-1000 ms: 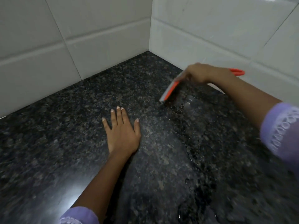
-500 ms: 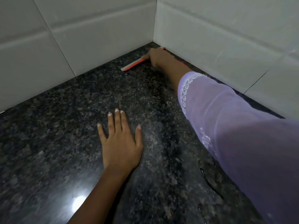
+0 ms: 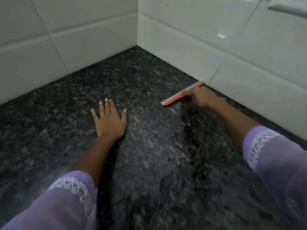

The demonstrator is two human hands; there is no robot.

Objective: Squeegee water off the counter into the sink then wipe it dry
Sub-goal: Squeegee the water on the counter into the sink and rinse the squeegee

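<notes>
right hand [image 3: 201,97] gripped round squeegee [image 3: 176,98], blade down on bench [image 3: 141,83]. left hand [image 3: 109,120] flat, fingers spread. water [image 3: 176,146] pooled between both hands.

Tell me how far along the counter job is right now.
Done: nothing looks finished; no part of the counter is plainly dry. In hand: the right hand grips the orange squeegee, blade on the stone by the tiled wall, while the left hand rests flat. Left: a water streak lies nearer the person; neither sink nor cloth is in view, so the wiping has not begun.
</notes>
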